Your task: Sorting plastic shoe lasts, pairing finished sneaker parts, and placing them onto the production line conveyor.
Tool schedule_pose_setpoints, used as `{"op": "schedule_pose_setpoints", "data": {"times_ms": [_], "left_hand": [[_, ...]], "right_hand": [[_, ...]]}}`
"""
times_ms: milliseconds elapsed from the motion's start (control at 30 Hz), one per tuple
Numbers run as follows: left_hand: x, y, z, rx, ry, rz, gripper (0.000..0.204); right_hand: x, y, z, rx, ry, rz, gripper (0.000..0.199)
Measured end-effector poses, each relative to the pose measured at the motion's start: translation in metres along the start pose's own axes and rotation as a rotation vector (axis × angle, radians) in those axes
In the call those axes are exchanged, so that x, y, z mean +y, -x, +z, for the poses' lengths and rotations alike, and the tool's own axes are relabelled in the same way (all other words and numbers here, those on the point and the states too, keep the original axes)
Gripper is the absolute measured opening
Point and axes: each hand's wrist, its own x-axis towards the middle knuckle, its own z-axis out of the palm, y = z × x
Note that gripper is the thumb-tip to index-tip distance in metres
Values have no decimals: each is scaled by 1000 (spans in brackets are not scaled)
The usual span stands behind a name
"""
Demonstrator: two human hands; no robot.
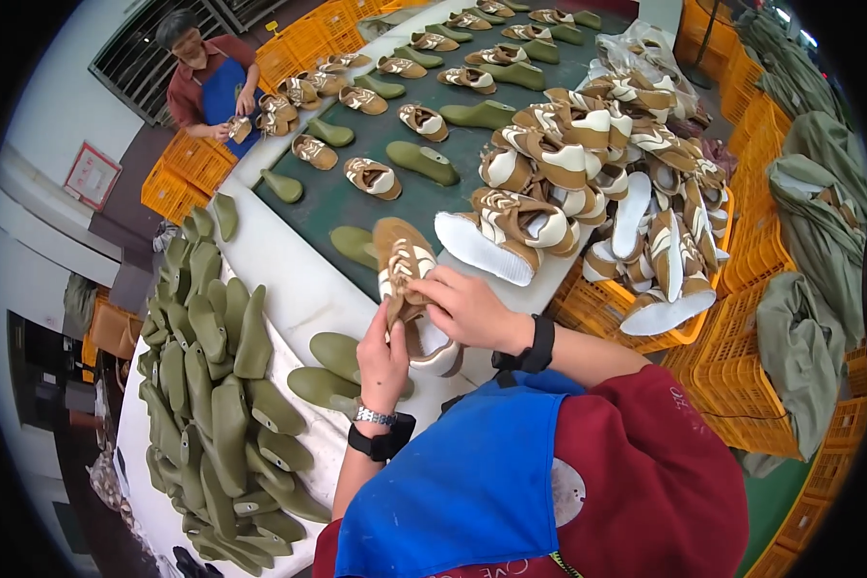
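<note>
A brown sneaker upper with white stripes [402, 252] is in both my hands, toe pointing away from me and white heel end towards me. Closed round the left side of its opening is my left hand [382, 364], thumb upright at the edge. My right hand [474, 310] pinches the tongue and lace area from the right with bent fingers. Just left of the shoe's toe lies a green shoe last [354, 246]. More green lasts [326, 385] lie on the white table beside my left wrist. Whether anything is inside the held shoe cannot be made out.
A big pile of green lasts [217, 385] covers the left table. Rows of shoes and lasts stand on the green belt [303, 231]. Heaped shoes [568, 144] and orange crates [742, 356] are at my right. A co-worker [207, 77] handles a shoe at far left.
</note>
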Motion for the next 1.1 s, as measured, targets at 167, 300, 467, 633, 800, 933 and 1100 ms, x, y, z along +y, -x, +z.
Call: {"op": "schedule_pose_setpoints", "data": {"times_ms": [167, 300, 467, 633, 800, 933, 1100], "left_hand": [[13, -16, -4, 92, -263, 120, 17], [20, -20, -5, 157, -162, 112, 14], [27, -24, -6, 65, 24, -9, 17], [25, -25, -1, 59, -144, 120, 14], [4, -42, -6, 79, -115, 7, 16], [16, -41, 11, 173, 37, 35, 11], [52, -38, 17, -57, -51, 369, 24]], "right_hand": [[-4, 2, 4, 34, -57, -42, 39], [2, -2, 1, 102, -48, -105, 45], [-2, -11, -5, 1, 50, -75, 34], [-8, -13, -12, -39, -88, 82, 32], [-3, 5, -3, -148, -114, -47, 11], [-4, 16, -1, -84, -107, 79, 9], [-9, 22, -26, 64, -6, 87, 17]]}}
